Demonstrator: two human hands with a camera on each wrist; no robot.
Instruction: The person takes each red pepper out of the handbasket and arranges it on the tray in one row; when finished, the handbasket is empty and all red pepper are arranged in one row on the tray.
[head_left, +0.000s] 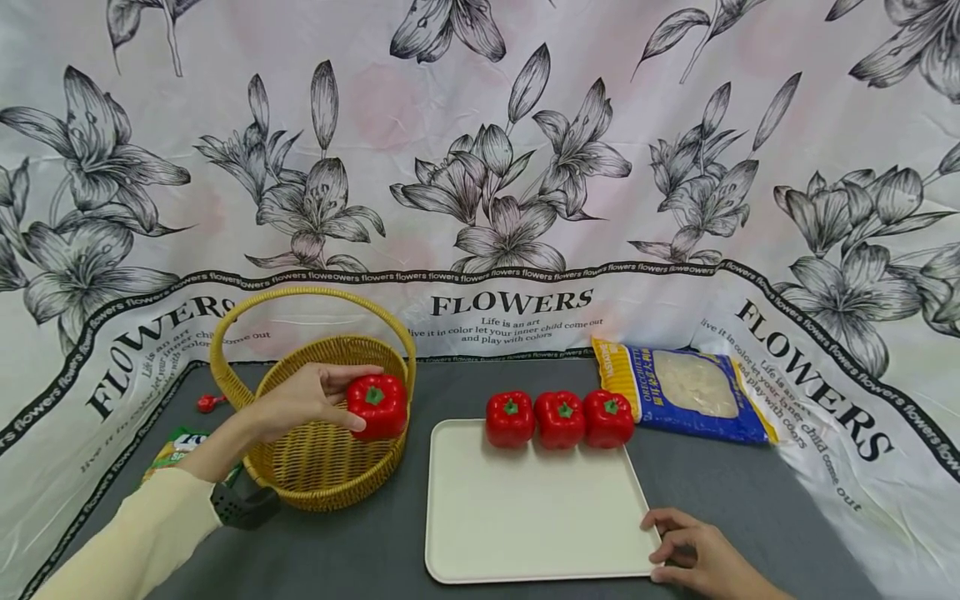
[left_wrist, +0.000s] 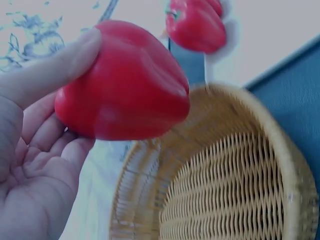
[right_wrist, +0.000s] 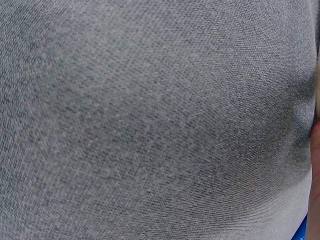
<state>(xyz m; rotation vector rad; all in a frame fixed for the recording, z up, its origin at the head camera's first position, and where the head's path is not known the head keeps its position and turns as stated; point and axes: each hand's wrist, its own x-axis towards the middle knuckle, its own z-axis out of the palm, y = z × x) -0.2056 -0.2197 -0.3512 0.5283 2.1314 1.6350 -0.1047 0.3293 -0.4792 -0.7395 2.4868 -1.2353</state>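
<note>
My left hand (head_left: 311, 402) grips a red bell pepper (head_left: 377, 407) by its side, thumb and fingers around it, above the right part of the wicker basket (head_left: 330, 498). In the left wrist view this bell pepper (left_wrist: 127, 85) is up close, over the basket's rim (left_wrist: 280, 145). Three more red bell peppers (head_left: 560, 420) stand in a row at the back of the cream tray (head_left: 532, 517). At the tray's front right corner, my right hand (head_left: 701, 552) holds the edge between thumb and fingers. Only a sliver of that hand shows in the right wrist view.
Behind and right of the tray lies a blue and yellow pasta bag (head_left: 686, 396). A green packet (head_left: 180, 446) is partly hidden by the left arm, with a small red object (head_left: 210, 403) behind it. The basket's tall handle (head_left: 311, 292) arches upward. A flower-printed cloth (head_left: 510, 167) hangs behind.
</note>
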